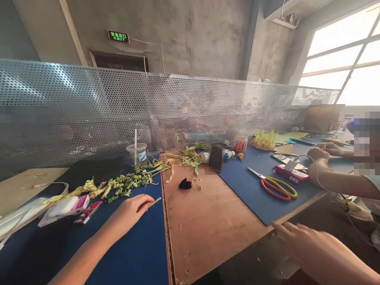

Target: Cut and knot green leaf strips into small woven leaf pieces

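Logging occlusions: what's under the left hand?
The blue surface shows around the left hand; a green strip pokes out from its grip. What lies directly beneath is covered.

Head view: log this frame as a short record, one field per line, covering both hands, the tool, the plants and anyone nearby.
Left hand: pinching a thin green strip at the fingertips
Right hand: blurred, by the near corner of the right blue surface; contact unclear
Scissors: lying on that surface, red and yellow handles
Green sprigs: on the left blue surface
Co-worker's hands: far right, beyond the scissors
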Demonstrator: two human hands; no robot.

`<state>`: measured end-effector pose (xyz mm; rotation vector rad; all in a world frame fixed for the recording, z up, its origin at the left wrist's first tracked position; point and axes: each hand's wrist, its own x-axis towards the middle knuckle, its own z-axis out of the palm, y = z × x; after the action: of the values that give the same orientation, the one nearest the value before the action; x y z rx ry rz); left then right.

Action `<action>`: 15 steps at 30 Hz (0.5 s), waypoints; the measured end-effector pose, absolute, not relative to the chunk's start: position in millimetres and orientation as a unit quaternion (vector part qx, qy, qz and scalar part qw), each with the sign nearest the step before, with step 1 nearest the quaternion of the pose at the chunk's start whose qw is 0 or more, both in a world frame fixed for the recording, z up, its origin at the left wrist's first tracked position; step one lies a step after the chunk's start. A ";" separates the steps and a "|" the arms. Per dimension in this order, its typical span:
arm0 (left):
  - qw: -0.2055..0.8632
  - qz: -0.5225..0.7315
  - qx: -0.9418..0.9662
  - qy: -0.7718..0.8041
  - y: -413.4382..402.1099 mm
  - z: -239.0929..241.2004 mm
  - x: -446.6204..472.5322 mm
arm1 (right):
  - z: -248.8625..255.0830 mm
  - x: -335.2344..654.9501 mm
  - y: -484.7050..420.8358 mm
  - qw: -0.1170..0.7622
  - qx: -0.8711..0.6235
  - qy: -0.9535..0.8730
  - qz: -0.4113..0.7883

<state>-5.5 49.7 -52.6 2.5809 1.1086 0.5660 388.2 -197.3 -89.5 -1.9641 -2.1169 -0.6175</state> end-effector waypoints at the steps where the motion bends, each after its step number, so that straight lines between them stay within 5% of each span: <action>1: 0.135 0.198 0.892 0.383 49.5 -52.1 -5.4 | -80.7 378.0 -178.7 0.080 -0.660 -0.721 -0.193; 8: 0.129 0.203 0.891 0.385 50.5 -54.3 -6.2 | -77.7 319.7 -73.4 0.142 -0.590 -0.795 -0.014; 15: 0.133 0.214 0.894 0.370 50.5 -55.9 -7.6 | -118.2 347.8 -131.0 0.193 -0.631 -0.751 -0.033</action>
<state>-7.6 50.5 -55.9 2.5939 1.0745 0.6217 347.8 -131.0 -118.2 -1.7694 -2.1060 -0.0913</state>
